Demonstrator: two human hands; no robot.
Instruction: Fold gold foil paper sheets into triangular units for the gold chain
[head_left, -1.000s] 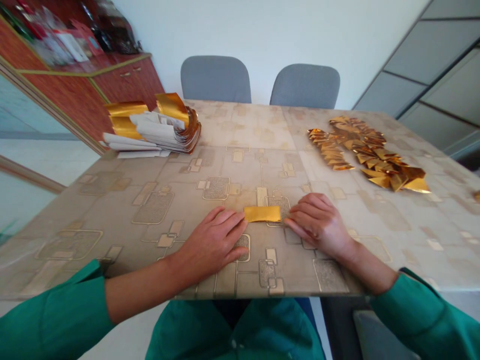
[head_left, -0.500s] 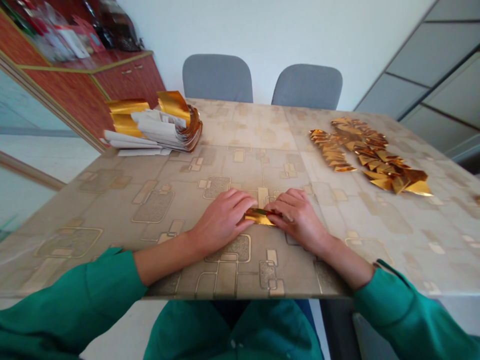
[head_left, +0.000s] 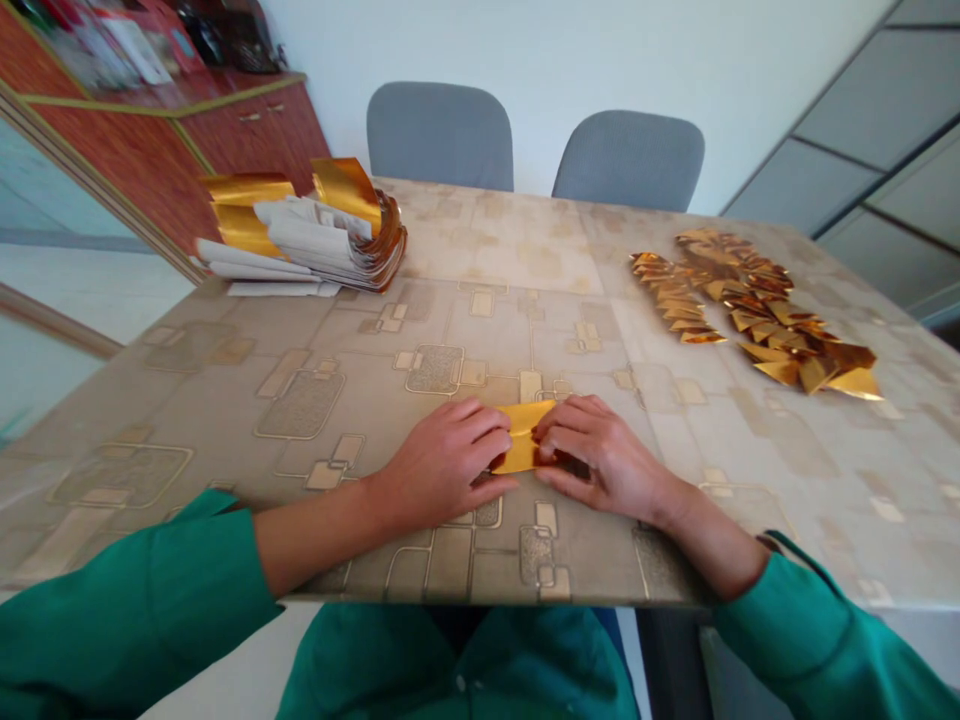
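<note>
Your left hand (head_left: 442,460) and right hand (head_left: 604,455), both half curled, pinch a small gold paper strip (head_left: 521,447) on the beige patterned table (head_left: 525,245). Bent gold-and-white papers (head_left: 315,245) sit back left; folded shiny gold shapes (head_left: 769,320) lie right.

My one camera sits on my head and looks forward and down across the bench (head_left: 337,335), from above its near edge. My left hand (head_left: 444,462) and right hand (head_left: 606,456) are near, just below mid-view; the chairs (head_left: 440,135) and wall (head_left: 540,50) lie farther off, up top.
</note>
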